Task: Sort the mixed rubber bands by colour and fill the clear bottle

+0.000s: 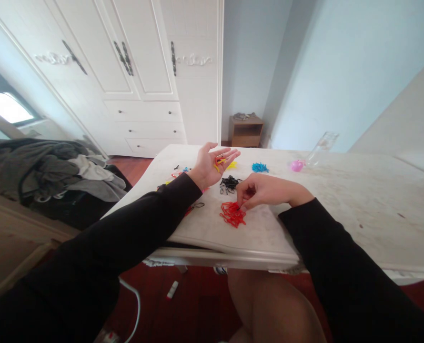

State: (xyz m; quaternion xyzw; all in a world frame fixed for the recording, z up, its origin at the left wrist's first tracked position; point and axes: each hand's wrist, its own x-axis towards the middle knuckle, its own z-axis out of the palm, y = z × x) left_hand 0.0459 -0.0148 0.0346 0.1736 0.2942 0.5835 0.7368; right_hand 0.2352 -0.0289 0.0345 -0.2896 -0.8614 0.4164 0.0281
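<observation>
My left hand (209,166) is palm up above the table, its fingers stretched out and slightly cupped. Several small rubber bands (219,163), mostly yellow, lie in it. My right hand (265,191) pinches thumb and forefinger at the upper right of a pile of red rubber bands (232,215). A dark bit, seemingly a black rubber band, shows at those fingertips. Just beyond is a pile of black rubber bands (229,184). Yellow rubber bands (232,165) lie behind my left fingers, partly hidden. Farther right sits a blue pile of rubber bands (260,167).
Mixed loose bands (172,177) are scattered around my left forearm, which covers some of them. A clear container with a pink end (297,165) lies toward the back of the white table (326,228). Clothes (55,166) are heaped at left; a white wardrobe (140,57) stands behind.
</observation>
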